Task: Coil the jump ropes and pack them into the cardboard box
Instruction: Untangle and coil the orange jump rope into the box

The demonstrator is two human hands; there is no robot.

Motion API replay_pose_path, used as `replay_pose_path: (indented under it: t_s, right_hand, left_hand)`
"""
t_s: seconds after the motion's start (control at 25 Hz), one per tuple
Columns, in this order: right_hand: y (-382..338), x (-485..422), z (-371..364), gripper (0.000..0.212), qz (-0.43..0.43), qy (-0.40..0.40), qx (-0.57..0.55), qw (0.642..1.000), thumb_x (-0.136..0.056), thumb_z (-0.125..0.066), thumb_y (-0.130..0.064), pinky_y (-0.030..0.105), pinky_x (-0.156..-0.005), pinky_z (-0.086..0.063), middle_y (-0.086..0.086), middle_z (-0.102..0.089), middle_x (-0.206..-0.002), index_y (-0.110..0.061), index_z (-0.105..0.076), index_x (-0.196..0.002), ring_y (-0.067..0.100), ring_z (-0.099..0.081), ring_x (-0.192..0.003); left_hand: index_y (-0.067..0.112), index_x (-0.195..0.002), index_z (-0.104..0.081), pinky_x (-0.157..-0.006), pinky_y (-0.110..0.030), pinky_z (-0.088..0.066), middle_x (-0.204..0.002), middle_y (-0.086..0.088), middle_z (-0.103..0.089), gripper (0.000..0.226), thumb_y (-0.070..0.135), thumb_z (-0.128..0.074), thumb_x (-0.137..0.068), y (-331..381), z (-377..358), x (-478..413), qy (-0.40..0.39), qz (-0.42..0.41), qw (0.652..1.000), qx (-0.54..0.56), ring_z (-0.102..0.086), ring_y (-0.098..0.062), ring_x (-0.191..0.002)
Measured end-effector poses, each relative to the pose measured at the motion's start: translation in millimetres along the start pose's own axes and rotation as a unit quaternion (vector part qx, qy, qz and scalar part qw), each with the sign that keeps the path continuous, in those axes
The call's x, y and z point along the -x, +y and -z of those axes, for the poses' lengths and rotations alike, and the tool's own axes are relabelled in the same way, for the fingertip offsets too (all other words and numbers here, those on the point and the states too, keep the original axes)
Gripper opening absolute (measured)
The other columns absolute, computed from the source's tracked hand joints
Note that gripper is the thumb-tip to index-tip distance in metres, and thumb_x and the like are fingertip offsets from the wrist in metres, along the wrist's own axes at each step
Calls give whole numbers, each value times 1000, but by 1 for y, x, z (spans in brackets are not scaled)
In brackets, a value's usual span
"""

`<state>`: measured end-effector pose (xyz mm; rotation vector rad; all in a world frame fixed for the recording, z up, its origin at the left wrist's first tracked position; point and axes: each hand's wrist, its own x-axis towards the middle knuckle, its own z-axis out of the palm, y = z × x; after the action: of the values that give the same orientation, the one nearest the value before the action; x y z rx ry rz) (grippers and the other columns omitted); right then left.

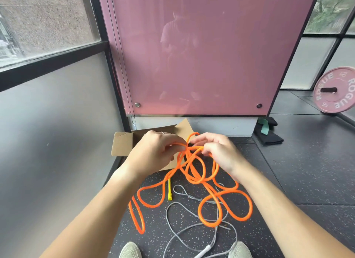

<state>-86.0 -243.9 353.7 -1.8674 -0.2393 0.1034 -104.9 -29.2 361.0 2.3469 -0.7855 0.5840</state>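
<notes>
An orange jump rope [194, 173] hangs in tangled loops from both hands and trails over the dark floor. My left hand [159, 152] pinches a bundle of its strands, and my right hand [217, 152] grips strands just beside it, with a small loop sticking up between them. An open cardboard box [123, 143] sits on the floor behind my left hand, largely hidden by it. A grey jump rope [192, 227] with a white handle [203, 251] lies loose near my feet. A yellow handle [170, 190] lies under the orange loops.
A pink glass panel [201, 56] and a grey wall [48, 133] close off the back and left. A pink weight plate [336, 90] on a bar stands at the right. Black and green fabric items [269, 133] lie by the panel's base. My shoes [130, 251] show at the bottom.
</notes>
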Motion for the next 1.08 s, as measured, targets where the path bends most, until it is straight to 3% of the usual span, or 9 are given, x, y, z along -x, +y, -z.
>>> replay_pose_path:
  t_s: [0.08, 0.16, 0.32, 0.44, 0.64, 0.8, 0.88, 0.96, 1.08]
  right_hand:
    - [-2, 6, -4, 26, 132, 100, 116, 979, -75, -52, -23, 22, -82, -50, -10, -71, -91, -26, -76, -84, 6, -65, -88]
    - [-5, 12, -12, 17, 245, 117, 197, 942, -83, -62, -29, 20, -69, -47, -11, -69, -82, -22, -77, -78, 5, -64, -76]
    - [-6, 10, -19, 16, 237, 107, 222, 940, -76, -84, -33, 22, -66, -51, -9, -72, -80, -22, -82, -87, 7, -64, -71]
    - [-5, 7, -15, 13, 249, 85, 311, 913, -79, -73, -28, 34, -65, -52, -3, -68, -77, -21, -81, -88, 19, -63, -71]
    - [-8, 9, -22, 18, 292, 143, 397, 859, -79, -59, -24, 32, -48, -46, 2, -61, -63, -12, -68, -68, 32, -58, -55]
    - [-2, 7, 7, 15, 287, 200, 295, 889, -80, -53, -26, 27, -53, -39, -9, -56, -64, -18, -59, -70, 15, -51, -56]
    - [-6, 13, 2, 16, 331, 196, 244, 891, -90, -57, -23, 27, -62, -44, -7, -62, -77, -15, -66, -78, 11, -56, -68]
    - [-14, 15, -14, 21, 344, 183, 187, 902, -94, -63, -27, 20, -66, -46, -4, -66, -80, -13, -72, -82, 9, -60, -73]
    - [-11, 11, -32, 19, 233, 112, 167, 952, -80, -80, -40, 21, -63, -51, -9, -70, -73, -21, -80, -81, 6, -66, -68]
  left_hand:
    - [22, -90, -78, -67, -26, -52, -75, 12, -75, 13, 28, -66, -88, 4, -5, 0, 38, 53, 998, -11, -65, -6, -65]
    - [24, -87, -76, -66, -23, -49, -74, 15, -74, 11, 26, -66, -86, 6, -10, -1, 63, 91, 994, -4, -66, -4, -67]
    - [23, -87, -73, -72, -31, -57, -75, 12, -74, 12, 27, -62, -86, 4, -16, -3, 84, 165, 982, 47, -71, -6, -72]
    - [21, -89, -71, -72, -37, -61, -76, 8, -74, 8, 25, -64, -90, 2, -22, -3, 81, 201, 973, 74, -74, -8, -72]
    - [13, -90, -67, -52, -12, -47, -67, 5, -72, 10, 14, -62, -98, 4, 0, -6, 147, 268, 948, 85, -67, 3, -54]
    - [12, -92, -62, -49, -26, -50, -69, -4, -71, 9, 17, -60, -99, -12, 37, 0, 218, 326, 913, 109, -66, -5, -48]
    - [10, -91, -63, -45, -21, -50, -62, 1, -70, 8, 13, -61, -98, -1, 31, 2, 175, 307, 929, 108, -64, -2, -46]
    - [18, -90, -64, -54, -27, -54, -57, 5, -69, 8, 16, -63, -97, 10, 13, 0, 116, 249, 961, 40, -66, -4, -49]
    - [23, -92, -65, -62, -29, -52, -56, 7, -68, 5, 20, -63, -96, 14, -2, -2, 90, 203, 975, -7, -64, -6, -53]
